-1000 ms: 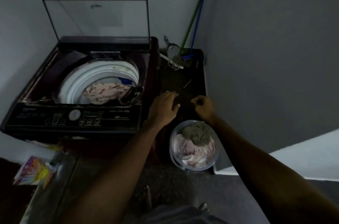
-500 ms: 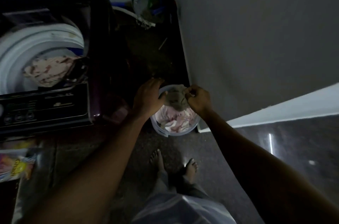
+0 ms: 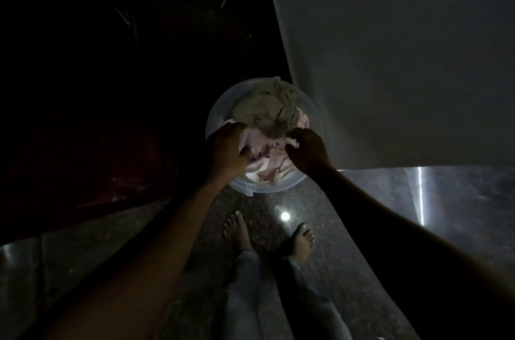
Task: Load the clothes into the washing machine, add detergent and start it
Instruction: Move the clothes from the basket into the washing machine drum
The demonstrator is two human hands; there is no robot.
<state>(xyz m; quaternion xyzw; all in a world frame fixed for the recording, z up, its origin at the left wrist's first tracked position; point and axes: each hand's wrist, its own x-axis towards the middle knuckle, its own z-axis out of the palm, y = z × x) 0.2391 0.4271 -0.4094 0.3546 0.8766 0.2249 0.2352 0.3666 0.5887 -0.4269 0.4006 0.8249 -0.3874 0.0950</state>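
Observation:
A pale round plastic bucket (image 3: pixel 220 114) stands on the floor against the wall, filled with clothes. A crumpled grey-green garment (image 3: pixel 267 111) lies on top at the far side. Under it is a white and pink patterned cloth (image 3: pixel 267 164). My left hand (image 3: pixel 227 151) is inside the bucket's near left side, fingers closed on the white and pink cloth. My right hand (image 3: pixel 306 151) grips the same cloth at the right, touching the grey-green garment's edge. The washing machine is out of view.
A grey wall (image 3: pixel 390 47) rises right of the bucket. A dark raised platform (image 3: pixel 111 61) fills the left, with a reddish shape low on it. My bare feet (image 3: pixel 267 233) stand on the speckled stone floor just in front of the bucket.
My view has tilted down and the washing machine has left the frame. Both hands moved from above the bucket into it and closed on the white and pink cloth.

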